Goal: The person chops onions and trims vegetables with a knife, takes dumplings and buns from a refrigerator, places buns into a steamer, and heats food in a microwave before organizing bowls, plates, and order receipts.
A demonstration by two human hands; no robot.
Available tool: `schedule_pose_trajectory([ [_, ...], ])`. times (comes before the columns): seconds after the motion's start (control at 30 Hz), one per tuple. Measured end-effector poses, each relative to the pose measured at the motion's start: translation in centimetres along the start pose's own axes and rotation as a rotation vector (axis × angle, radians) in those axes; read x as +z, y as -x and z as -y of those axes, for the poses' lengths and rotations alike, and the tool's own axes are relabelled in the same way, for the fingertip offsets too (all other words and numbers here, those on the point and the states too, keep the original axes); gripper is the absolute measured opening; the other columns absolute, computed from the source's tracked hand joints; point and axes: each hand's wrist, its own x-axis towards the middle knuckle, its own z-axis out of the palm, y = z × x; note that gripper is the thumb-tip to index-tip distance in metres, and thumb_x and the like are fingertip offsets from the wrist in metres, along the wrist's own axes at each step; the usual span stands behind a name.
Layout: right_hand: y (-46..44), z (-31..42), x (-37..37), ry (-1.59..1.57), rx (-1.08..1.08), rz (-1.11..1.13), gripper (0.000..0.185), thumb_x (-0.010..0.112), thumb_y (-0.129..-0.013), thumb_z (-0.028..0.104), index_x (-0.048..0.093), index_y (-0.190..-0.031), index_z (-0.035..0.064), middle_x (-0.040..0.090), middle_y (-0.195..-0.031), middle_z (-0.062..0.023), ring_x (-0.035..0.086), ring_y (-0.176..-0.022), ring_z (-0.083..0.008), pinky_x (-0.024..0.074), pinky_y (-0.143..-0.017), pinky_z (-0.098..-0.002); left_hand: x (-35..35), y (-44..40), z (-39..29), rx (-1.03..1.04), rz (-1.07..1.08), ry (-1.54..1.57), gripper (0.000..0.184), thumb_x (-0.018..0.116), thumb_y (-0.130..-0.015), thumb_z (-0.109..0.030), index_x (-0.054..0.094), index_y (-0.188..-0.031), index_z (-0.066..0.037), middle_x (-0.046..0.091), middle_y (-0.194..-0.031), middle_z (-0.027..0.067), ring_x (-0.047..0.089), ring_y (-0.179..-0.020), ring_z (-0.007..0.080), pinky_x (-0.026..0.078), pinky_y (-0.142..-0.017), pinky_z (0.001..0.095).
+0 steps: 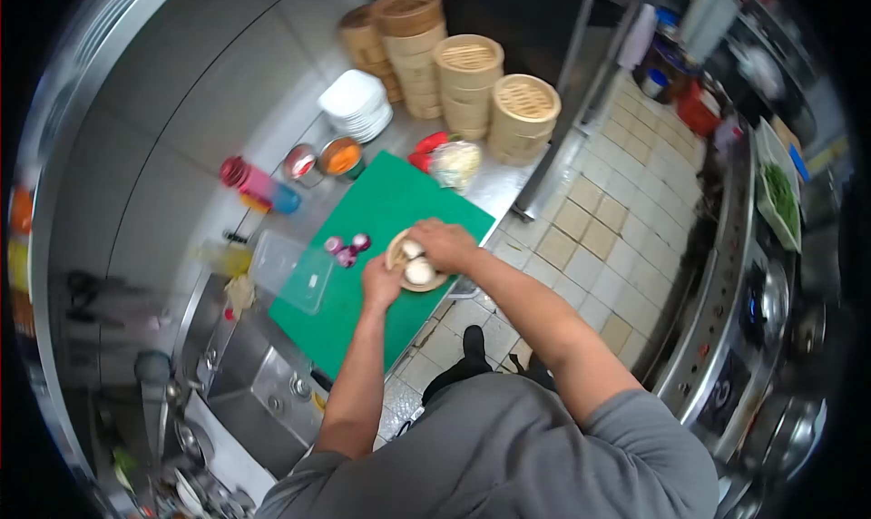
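Note:
A small round bamboo steamer basket is held over the near edge of a green cutting board. In it lie white rounded pieces that look like buns. My left hand is closed at the basket's left rim. Curled over its upper right side is my right hand, close to the upper bun; its fingertips are partly hidden. Cut purple onions lie on the board, just left of the basket.
Stacked bamboo steamers stand behind the board, near white plates. A bag of pale food and metal containers sit nearby. A clear plastic lid overlaps the board's left side, by the sink. A stove runs along the right.

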Motion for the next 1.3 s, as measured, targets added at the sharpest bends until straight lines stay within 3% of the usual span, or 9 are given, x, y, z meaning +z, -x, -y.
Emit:
schedule_pose_trajectory([
  [0.43,24.6,1.3,-18.5,-0.04,0.267,-0.16,0.021,0.06,-0.082,0.005,0.065,-0.102,0.0076,0.067,-0.098,-0.0101,0.062,-0.102,-0.0298,0.0529,-0.085,-0.0416,10.2,9.4,-18.9,0.447,0.322,-0.059,0.043,0.063,-0.08,-0.012,0.068,-0.122,-0.003,0.067,-0.095,0.0204,0.062,-0.092,0.0349,0.052,-0.084,0.0421],
  [0.5,29.9,2.3,-21.6,-0.313,0.641,-0.272,0.028,0.062,-0.081,0.006,0.068,-0.108,0.0121,0.065,-0.108,-0.0084,0.061,-0.103,-0.0288,0.0538,-0.085,-0.041,13.6,12.8,-23.1,0.553,0.394,-0.062,0.044,0.063,-0.08,-0.012,0.068,-0.123,-0.004,0.066,-0.094,0.0201,0.062,-0.092,0.0344,0.052,-0.084,0.0412],
  [0.6,38.3,5.6,-26.0,0.191,0.438,-0.426,0.034,0.062,-0.083,0.008,0.069,-0.114,0.0174,0.061,-0.123,-0.007,0.06,-0.107,-0.0275,0.055,-0.085,-0.041,18.1,19.1,-30.6,0.616,0.602,0.001,0.043,0.062,-0.08,-0.013,0.068,-0.122,-0.005,0.067,-0.094,0.0196,0.062,-0.091,0.0348,0.051,-0.086,0.0419],
  [0.77,54.2,8.3,-29.1,0.358,0.729,-0.277,0.04,0.058,-0.086,0.007,0.069,-0.121,0.0207,0.054,-0.137,-0.007,0.056,-0.12,-0.0303,0.0524,-0.095,-0.0419,30.4,29.1,-35.3,0.91,0.806,0.052,0.041,0.062,-0.08,-0.013,0.07,-0.12,-0.008,0.069,-0.097,0.0212,0.064,-0.095,0.0314,0.052,-0.087,0.0402],
  [0.83,60.3,8.7,-28.9,0.326,0.82,-0.295,0.04,0.056,-0.086,0.005,0.069,-0.121,0.0201,0.054,-0.138,-0.008,0.054,-0.123,-0.032,0.0501,-0.1,-0.0422,34.7,32.9,-36.2,0.687,1.047,-0.033,0.041,0.062,-0.081,-0.013,0.071,-0.121,-0.007,0.071,-0.097,0.0188,0.066,-0.083,0.0261,0.053,-0.08,0.0377],
  [0.97,72.6,8.5,-30.9,0.027,0.812,-0.503,0.047,0.055,-0.085,0.001,0.065,-0.128,0.0161,0.054,-0.136,-0.0135,0.053,-0.124,-0.0323,0.0432,-0.107,-0.0402,40.1,41.5,-40.9,0.791,1.071,-0.174,0.043,0.064,-0.08,-0.014,0.069,-0.122,-0.006,0.071,-0.097,0.0195,0.069,-0.086,0.0274,0.054,-0.082,0.038],
  [1.03,77.9,8.2,-31.0,-0.009,0.754,-0.951,0.048,0.06,-0.084,0.004,0.061,-0.132,0.0096,0.056,-0.133,-0.0175,0.06,-0.115,-0.0315,0.0477,-0.1,-0.0371,43.1,44.6,-44.1,0.864,1.243,-0.016,0.041,0.062,-0.081,-0.015,0.07,-0.121,-0.008,0.067,-0.088,0.0186,0.065,-0.084,0.0291,0.054,-0.079,0.0384],
  [1.1,80.2,12.7,-35.0,-0.064,1.275,-1.083,0.048,0.064,-0.085,0.009,0.058,-0.132,0.004,0.056,-0.13,-0.0208,0.067,-0.098,-0.0322,0.0525,-0.089,-0.0362,46.8,47.3,-47.5,0.909,1.272,-0.042,0.041,0.063,-0.081,-0.017,0.07,-0.121,-0.008,0.065,-0.088,0.0187,0.063,-0.086,0.0294,0.053,-0.081,0.0382],
  [1.3,90.9,13.7,-36.0,0.025,1.537,-1.411,0.033,0.065,-0.087,0.017,0.066,-0.116,0.0029,0.071,-0.098,-0.0222,0.069,-0.095,-0.0389,0.0547,-0.082,-0.0419,55.8,58.4,-57.9,1.128,1.555,-0.061,0.045,0.066,-0.082,-0.021,0.068,-0.125,-0.006,0.065,-0.088,0.0182,0.063,-0.089,0.0309,0.052,-0.085,0.0386],
])
